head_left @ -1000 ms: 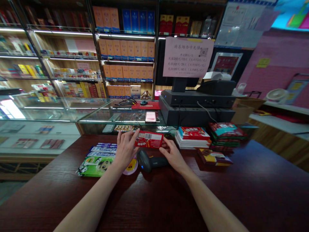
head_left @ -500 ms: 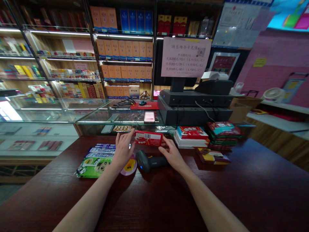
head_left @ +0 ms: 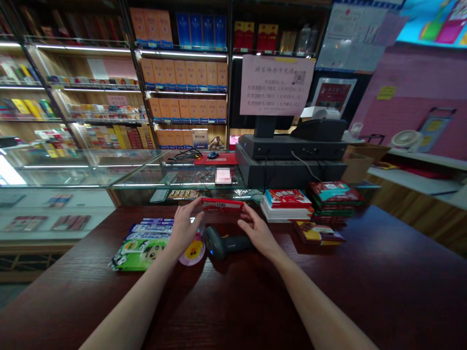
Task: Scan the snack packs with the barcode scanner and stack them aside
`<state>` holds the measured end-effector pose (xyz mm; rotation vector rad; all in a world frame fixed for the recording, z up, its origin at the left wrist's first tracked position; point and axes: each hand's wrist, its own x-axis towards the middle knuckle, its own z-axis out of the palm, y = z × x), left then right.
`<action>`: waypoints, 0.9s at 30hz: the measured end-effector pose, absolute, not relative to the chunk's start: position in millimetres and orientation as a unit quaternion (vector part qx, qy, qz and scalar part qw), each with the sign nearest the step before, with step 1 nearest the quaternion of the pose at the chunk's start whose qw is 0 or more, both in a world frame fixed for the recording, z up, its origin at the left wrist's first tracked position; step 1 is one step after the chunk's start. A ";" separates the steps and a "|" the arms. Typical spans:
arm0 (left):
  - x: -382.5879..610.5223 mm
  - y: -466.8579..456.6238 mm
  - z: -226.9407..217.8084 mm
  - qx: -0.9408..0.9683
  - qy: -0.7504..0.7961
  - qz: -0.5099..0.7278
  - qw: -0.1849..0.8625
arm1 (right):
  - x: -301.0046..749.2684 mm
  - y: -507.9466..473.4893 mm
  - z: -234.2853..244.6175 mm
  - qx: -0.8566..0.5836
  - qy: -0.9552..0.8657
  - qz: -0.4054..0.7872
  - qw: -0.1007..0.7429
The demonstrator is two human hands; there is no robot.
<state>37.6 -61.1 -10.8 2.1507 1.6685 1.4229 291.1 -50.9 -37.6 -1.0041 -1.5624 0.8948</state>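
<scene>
A flat red box (head_left: 223,205) with a barcode is held up between my hands, tilted so that a narrow face shows. My left hand (head_left: 185,226) grips its left end, and my right hand (head_left: 257,228) has the right end by the fingertips. Below the box a black barcode scanner (head_left: 219,244) with a blue light lies on the dark wooden counter. By my left wrist are a round pink item with a yellow chick picture (head_left: 192,251) and a green packet with a panda (head_left: 140,253), with purple-blue packets (head_left: 151,229) behind it.
At right stand a stack of red and white boxes (head_left: 286,206), a pile of dark red and green packets (head_left: 333,201) and brown-yellow packets (head_left: 318,233). Behind are a black cash register (head_left: 292,167), a glass display case (head_left: 138,177) and shelves of orange boxes (head_left: 186,75).
The red box has tipped in my fingers, so its broad barcode face has given way to a narrower one. The view has shifted slightly; both hands keep their hold.
</scene>
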 end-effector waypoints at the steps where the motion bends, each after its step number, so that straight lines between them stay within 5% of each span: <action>1: 37.9 -61.5 -10.2 0.696 0.542 0.468 0.052 | 290.8 -50.2 -38.6 -0.417 -0.645 0.375 0.519; 11: 44.7 -64.0 -8.3 0.647 0.506 0.534 0.197 | 293.8 -49.5 -31.8 -0.434 -0.601 0.351 0.572; 27: 59.2 -72.8 -3.4 0.578 0.504 0.599 0.231 | 295.5 -51.5 -31.0 -0.419 -0.577 0.305 0.631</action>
